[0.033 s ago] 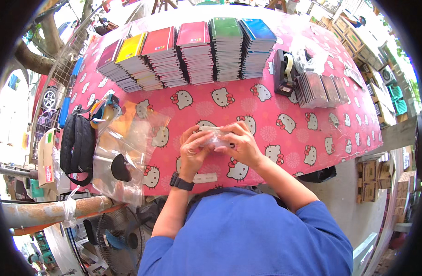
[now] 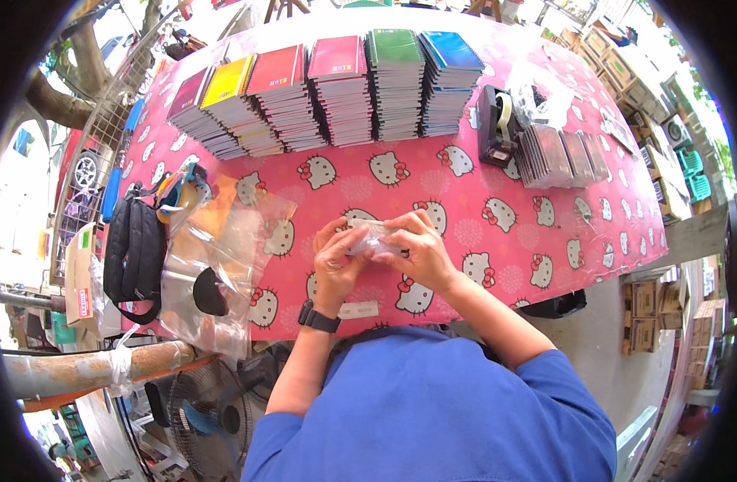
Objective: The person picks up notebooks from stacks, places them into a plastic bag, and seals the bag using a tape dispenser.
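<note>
Over the near middle of the table, both my hands are closed on a small clear plastic packet. My left hand, with a dark watch on its wrist, pinches its left side. Fingers and thumb of my right hand grip the right side. What the packet contains is too small and covered to make out. Below the hands, a small white label strip lies near the table's front edge.
Stacks of spiral notebooks line the far side. A tape dispenser stands by stacked thin dark cases at right. Clear plastic bags and a black bag lie left. A fan stands below the pink tablecloth.
</note>
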The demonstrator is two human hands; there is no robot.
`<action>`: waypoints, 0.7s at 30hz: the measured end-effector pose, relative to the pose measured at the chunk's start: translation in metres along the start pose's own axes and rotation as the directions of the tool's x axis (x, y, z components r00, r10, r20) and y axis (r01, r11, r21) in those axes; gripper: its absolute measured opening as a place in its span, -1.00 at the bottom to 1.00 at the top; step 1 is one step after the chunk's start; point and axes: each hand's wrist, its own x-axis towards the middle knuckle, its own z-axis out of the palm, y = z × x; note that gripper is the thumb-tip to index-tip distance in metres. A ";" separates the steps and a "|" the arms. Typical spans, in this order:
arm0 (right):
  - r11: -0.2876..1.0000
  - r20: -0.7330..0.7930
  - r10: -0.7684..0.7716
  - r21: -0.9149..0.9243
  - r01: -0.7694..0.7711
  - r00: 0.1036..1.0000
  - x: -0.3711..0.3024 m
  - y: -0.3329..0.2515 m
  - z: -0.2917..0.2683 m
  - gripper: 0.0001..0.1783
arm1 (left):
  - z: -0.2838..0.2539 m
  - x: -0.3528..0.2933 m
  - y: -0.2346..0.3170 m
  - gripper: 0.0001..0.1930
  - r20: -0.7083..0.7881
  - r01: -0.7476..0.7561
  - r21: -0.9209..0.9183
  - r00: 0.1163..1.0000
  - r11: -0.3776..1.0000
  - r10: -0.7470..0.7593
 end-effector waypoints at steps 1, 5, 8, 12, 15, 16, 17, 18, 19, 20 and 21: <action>0.998 0.008 0.061 -0.014 -0.061 0.998 0.003 -0.003 0.001 -0.70 | 0.001 -0.002 0.000 -0.63 -0.004 0.010 -0.002 1.000 1.000 -0.010; 0.929 0.073 0.355 0.082 -0.360 0.932 0.017 -0.003 0.003 -0.67 | 0.007 0.005 0.012 -0.48 -0.077 0.130 0.018 0.989 0.991 -0.128; 0.746 0.224 0.567 0.269 -0.610 0.792 0.036 0.011 -0.004 -0.65 | 0.009 0.013 0.026 -0.41 -0.176 0.119 0.034 0.978 0.992 -0.111; 0.587 0.463 0.586 0.323 -0.743 0.665 0.045 0.033 -0.007 -0.72 | 0.009 -0.013 0.033 -0.37 -0.204 -0.124 0.449 0.950 0.885 0.236; 0.606 0.537 0.592 0.195 -0.771 0.601 0.047 0.040 -0.008 -0.76 | 0.018 -0.029 0.044 -0.38 0.166 -0.203 0.582 0.978 0.787 0.130; 0.579 0.569 0.528 0.302 -0.757 0.630 0.042 0.047 -0.005 -0.78 | 0.023 -0.031 0.047 -0.39 0.250 -0.197 0.611 0.967 0.766 0.049; 0.545 0.583 0.469 0.401 -0.736 0.664 0.038 0.056 -0.007 -0.80 | 0.024 -0.030 0.048 -0.34 0.250 -0.184 0.641 0.968 0.745 0.025; 0.549 0.578 0.480 0.389 -0.740 0.660 0.036 0.066 -0.013 -0.80 | 0.023 -0.030 0.048 -0.34 0.250 -0.186 0.629 0.968 0.755 0.031; 0.638 0.350 0.547 0.414 -0.650 0.760 0.036 0.080 -0.023 -0.78 | 0.019 -0.031 0.047 -0.31 0.256 -0.184 0.638 0.966 0.748 0.019; 0.730 0.102 0.563 0.404 -0.551 0.820 0.036 0.096 -0.034 -0.76 | 0.016 -0.031 0.046 -0.29 0.258 -0.179 0.649 0.966 0.740 0.007; 0.792 -0.163 0.586 0.325 -0.517 0.794 0.036 0.127 -0.054 -0.76 | 0.016 -0.031 0.048 -0.28 0.244 -0.179 0.645 0.970 0.743 0.022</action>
